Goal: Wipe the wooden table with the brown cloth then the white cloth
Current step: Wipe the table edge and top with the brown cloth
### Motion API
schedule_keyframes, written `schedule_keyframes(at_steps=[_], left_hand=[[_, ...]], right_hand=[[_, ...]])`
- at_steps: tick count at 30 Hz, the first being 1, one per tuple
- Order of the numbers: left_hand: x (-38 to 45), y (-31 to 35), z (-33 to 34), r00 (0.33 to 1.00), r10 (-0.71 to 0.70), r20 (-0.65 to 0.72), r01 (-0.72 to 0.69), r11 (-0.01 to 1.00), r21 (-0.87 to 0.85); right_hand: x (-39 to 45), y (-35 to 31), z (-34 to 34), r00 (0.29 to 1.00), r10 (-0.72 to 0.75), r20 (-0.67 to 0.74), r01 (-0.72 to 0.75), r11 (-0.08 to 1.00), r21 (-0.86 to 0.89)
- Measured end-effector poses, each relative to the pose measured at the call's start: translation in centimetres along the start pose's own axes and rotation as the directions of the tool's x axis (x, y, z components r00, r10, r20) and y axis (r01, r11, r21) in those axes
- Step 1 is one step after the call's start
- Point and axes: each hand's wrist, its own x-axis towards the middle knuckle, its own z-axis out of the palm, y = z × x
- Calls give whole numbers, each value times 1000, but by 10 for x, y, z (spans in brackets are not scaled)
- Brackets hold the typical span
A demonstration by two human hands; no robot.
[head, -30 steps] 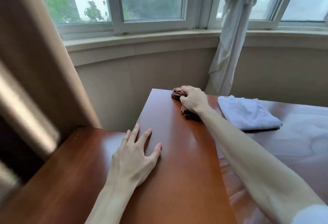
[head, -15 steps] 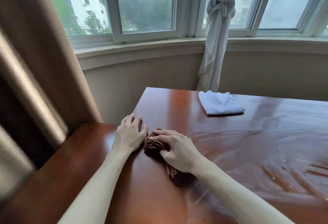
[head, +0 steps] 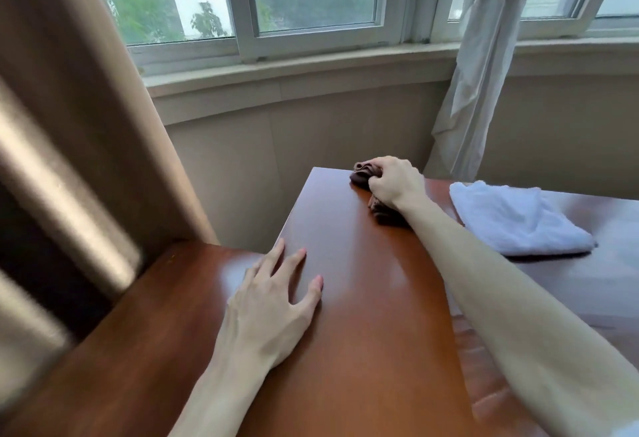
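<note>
A glossy reddish wooden table point(head: 363, 298) fills the lower view. My right hand point(head: 394, 182) is stretched to the table's far edge and grips a crumpled brown cloth point(head: 363, 173), pressing it on the wood; part of the cloth shows under my wrist. My left hand point(head: 273, 305) lies flat on the table near its left edge, fingers spread, holding nothing. A folded white cloth point(head: 511, 218) rests on the table just right of my right forearm.
A lower wooden surface point(head: 138, 350) adjoins the table on the left. A tan curtain point(head: 69, 125) hangs at left, a tied white curtain point(head: 484, 56) at back right. A beige wall and window sill point(head: 294, 70) run behind the table.
My right hand has pushed the brown cloth from beside my left hand out to the table's far edge. My left hand's fingers have spread flat.
</note>
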Motion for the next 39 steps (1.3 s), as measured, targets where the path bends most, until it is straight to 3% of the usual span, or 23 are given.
schedule_keyframes(at_steps=[5, 14, 20, 25, 30, 35, 39], left_hand=[[-3, 3, -4, 1000, 3, 5, -3, 1000, -2], [-5, 8, -7, 998, -67, -16, 68, 997, 24], [-13, 10, -10, 1000, -24, -14, 25, 996, 83], [-11, 6, -6, 1000, 7, -24, -5, 995, 95], [-5, 5, -1, 998, 41, -47, -37, 997, 69], [-1, 3, 1, 1000, -16, -10, 17, 998, 54], [2, 1, 2, 998, -48, -28, 49, 998, 39]], right_hand=[[-5, -8, 2, 997, -68, 31, 69, 997, -44], [-210, -43, -28, 893, -397, 212, 395, 917, 53], [-291, -40, -48, 853, -460, 247, 428, 887, 175], [-234, -36, -46, 888, -398, 229, 370, 916, 157], [-118, -14, -22, 976, -193, 95, 186, 979, 85], [-17, -4, 1, 997, -64, 41, 62, 996, 63], [13, -8, 5, 1000, 1, 28, -3, 998, 62]])
